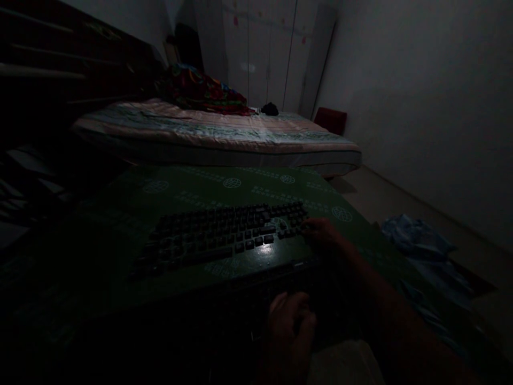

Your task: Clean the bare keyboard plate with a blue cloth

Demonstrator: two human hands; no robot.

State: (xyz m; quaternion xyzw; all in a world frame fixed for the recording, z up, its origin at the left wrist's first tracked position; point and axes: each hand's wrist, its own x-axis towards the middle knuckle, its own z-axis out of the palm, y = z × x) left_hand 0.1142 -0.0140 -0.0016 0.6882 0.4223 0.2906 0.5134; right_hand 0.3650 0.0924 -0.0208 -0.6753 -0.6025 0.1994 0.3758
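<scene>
Loose black keycaps (208, 227) lie in rows on a green table sheet (224, 184), set out like a keyboard. At the right end of the rows, my right hand (320, 231) has its fingertips closed at a keycap of the number block. Nearer to me lies a dark keyboard base (240, 305), mostly lost in shadow. Over its right part is my left hand (290, 326), fingers curled and thumb drawn towards them. Whatever is between those fingers is too dark to make out.
A bed (224, 131) with a red patterned blanket (200, 91) stands beyond the table. White wardrobe doors (264, 53) are behind it. Bluish plastic or cloth (417, 235) lies at the right, beside the table. The room is very dim.
</scene>
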